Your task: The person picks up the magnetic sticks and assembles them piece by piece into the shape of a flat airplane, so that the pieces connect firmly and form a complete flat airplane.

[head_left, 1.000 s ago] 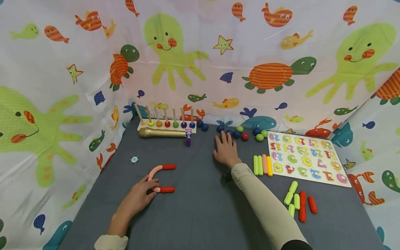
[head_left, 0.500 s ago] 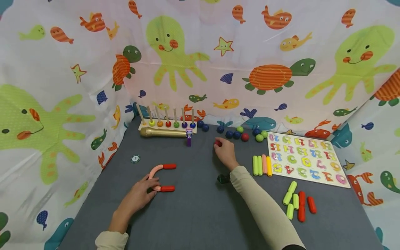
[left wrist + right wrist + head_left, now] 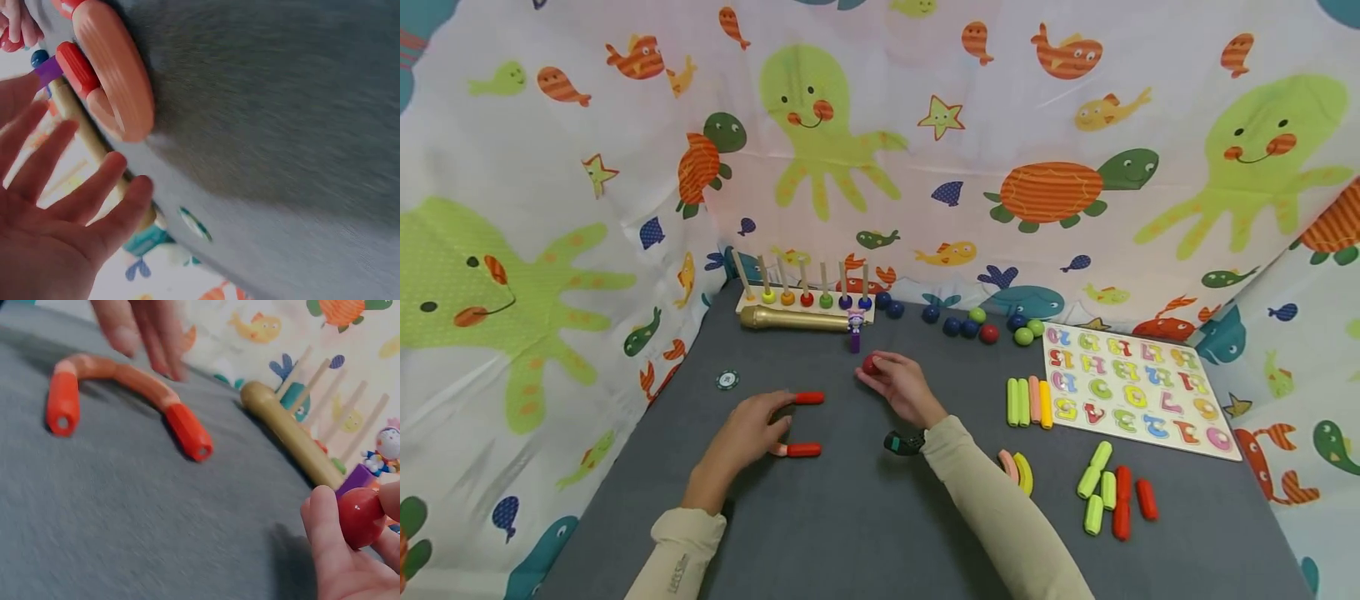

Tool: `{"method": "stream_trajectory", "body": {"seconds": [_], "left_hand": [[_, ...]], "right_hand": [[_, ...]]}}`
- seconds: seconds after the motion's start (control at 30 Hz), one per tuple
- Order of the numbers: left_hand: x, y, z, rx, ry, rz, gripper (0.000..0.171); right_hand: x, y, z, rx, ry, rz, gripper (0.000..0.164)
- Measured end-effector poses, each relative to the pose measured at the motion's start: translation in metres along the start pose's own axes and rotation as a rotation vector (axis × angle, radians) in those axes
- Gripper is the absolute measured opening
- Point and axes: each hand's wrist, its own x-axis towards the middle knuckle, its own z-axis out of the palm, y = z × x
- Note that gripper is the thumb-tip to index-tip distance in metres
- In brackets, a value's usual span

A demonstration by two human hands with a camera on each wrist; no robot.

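Observation:
My right hand (image 3: 904,390) pinches a small red ball (image 3: 870,364) between thumb and fingers above the middle of the table; the right wrist view also shows the ball (image 3: 361,517) in its grip. My left hand (image 3: 741,437) hovers with spread fingers over a U-shaped toy piece, a pink curve (image 3: 134,378) with red ends (image 3: 803,450). A gap shows between those fingers and the piece in the left wrist view. The head view has most of the pink curve hidden behind the left hand.
At the back stand a pegged wooden board (image 3: 842,305), a gold stick (image 3: 793,318) and a purple figurine (image 3: 855,330). Several blue, green and red balls (image 3: 989,334) lie right of them. A number board (image 3: 1138,387), coloured tubes (image 3: 1122,503) and a round chip (image 3: 727,380) also lie around.
My right hand has picked up the red ball from the group at the back and carried it left and nearer. My left hand has lifted off the U-shaped piece.

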Motion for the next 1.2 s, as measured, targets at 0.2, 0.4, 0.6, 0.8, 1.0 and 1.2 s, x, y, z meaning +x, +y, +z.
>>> {"method": "stream_trajectory", "body": {"seconds": [0.2,0.4,0.6,0.8,1.0,1.2], "left_hand": [[0.037,0.000,0.012,0.154,-0.043,-0.092,0.044],[0.053,-0.001,0.019,0.290,-0.057,-0.127,0.030],[0.060,0.001,0.019,0.239,-0.074,-0.139,0.025],[0.061,0.000,0.018,0.173,-0.067,-0.146,0.022],[0.061,-0.002,0.019,0.141,-0.073,-0.147,0.020],[0.061,-0.003,0.018,0.130,-0.088,-0.137,0.022]], "right_hand": [[-0.005,0.014,0.014,-0.084,-0.003,0.073,0.041],[-0.005,0.029,0.029,-0.333,0.023,0.084,0.036],[-0.003,0.037,0.037,-0.482,0.029,0.081,0.037],[-0.002,0.040,0.040,-0.559,0.005,0.101,0.040],[-0.006,0.031,0.036,-0.566,-0.041,0.119,0.047],[-0.007,0.008,0.018,-0.707,0.080,-0.016,0.033]]}}
